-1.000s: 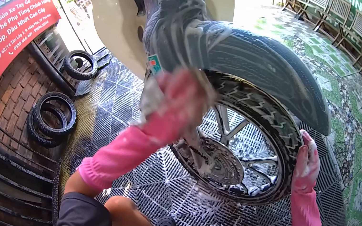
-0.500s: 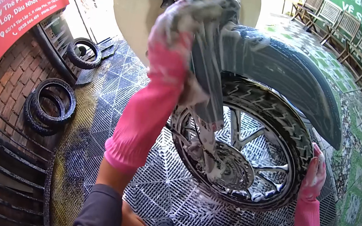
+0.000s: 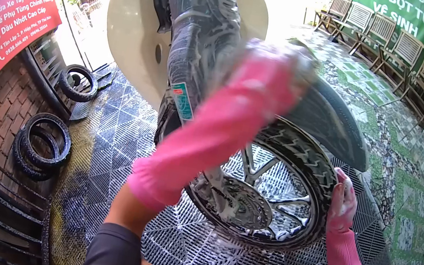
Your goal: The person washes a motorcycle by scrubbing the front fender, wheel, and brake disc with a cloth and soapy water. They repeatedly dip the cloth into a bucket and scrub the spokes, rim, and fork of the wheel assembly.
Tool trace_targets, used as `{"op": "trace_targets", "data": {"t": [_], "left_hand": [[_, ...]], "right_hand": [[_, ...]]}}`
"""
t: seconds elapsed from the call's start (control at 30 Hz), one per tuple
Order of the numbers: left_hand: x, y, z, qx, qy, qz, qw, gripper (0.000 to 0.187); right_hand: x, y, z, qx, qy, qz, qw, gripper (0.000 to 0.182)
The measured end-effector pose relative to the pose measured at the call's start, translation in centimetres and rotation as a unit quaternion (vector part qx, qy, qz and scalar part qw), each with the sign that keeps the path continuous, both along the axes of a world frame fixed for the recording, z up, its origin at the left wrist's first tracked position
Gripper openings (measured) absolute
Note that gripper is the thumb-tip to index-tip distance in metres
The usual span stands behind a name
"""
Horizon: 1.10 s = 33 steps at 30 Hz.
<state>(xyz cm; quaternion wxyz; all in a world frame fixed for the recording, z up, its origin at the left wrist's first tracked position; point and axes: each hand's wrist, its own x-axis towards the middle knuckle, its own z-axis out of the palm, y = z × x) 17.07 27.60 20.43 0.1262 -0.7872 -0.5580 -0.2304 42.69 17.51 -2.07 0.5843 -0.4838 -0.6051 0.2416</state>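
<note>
A foam-covered motorbike front fender (image 3: 334, 117) arches over the front wheel's black tire (image 3: 307, 158). My left hand (image 3: 276, 73), in a long pink rubber glove, is on the fender's upper part and smeared by motion. A dark, foamy mass shows at its fingertips; I cannot make out what it is. My right hand (image 3: 344, 204), in a foamy pink glove, lies with stretched fingers against the tire's right side. Left of my left forearm, suds streak the dark front cover (image 3: 200, 39). Below, the brake disc (image 3: 250, 207) and spokes carry white foam.
Black grid matting (image 3: 190, 253) with suds lies under the wheel. Loose tires (image 3: 42, 145) stand by the brick wall and black railing (image 3: 0, 208) at left. Folding wooden chairs (image 3: 404, 56) line the right side by a green banner (image 3: 396, 23). A red sign (image 3: 14, 12) hangs left.
My left hand has moved from the front cover right and down onto the fender. My right hand remains against the tire. The view has shifted slightly right.
</note>
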Motion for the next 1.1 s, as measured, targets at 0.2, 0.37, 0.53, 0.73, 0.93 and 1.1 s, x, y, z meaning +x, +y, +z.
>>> {"op": "trace_targets", "data": {"t": [0.2, 0.37, 0.53, 0.73, 0.93, 1.1], "left_hand": [[6.8, -6.6, 0.3, -0.111, 0.088, -0.115, 0.983, 0.026], [6.6, -5.7, 0.4, -0.092, 0.098, -0.194, 0.972, 0.02], [0.8, -1.3, 3.7, -0.078, 0.059, -0.23, 0.968, 0.016], [-18.9, 13.0, 7.8, 0.153, 0.062, -0.244, 0.956, 0.041], [-25.1, 21.9, 13.8, 0.296, -0.221, -0.003, 0.929, 0.082], [-20.5, 10.4, 6.4, 0.326, -0.206, -0.095, 0.918, 0.049]], "right_hand": [[1.1, 0.3, -1.5, -0.043, 0.083, 0.071, 0.993, 0.037], [1.8, 0.7, -2.9, -0.05, 0.511, 0.187, 0.837, 0.04], [1.2, 0.0, -1.2, 0.008, -0.002, 0.023, 1.0, 0.04], [1.5, 0.5, -2.1, 0.032, -0.027, 0.02, 0.999, 0.043], [1.8, 0.7, -2.3, 0.022, -0.023, 0.024, 0.999, 0.05], [0.7, 0.3, -1.6, -0.006, 0.029, 0.042, 0.999, 0.058]]}}
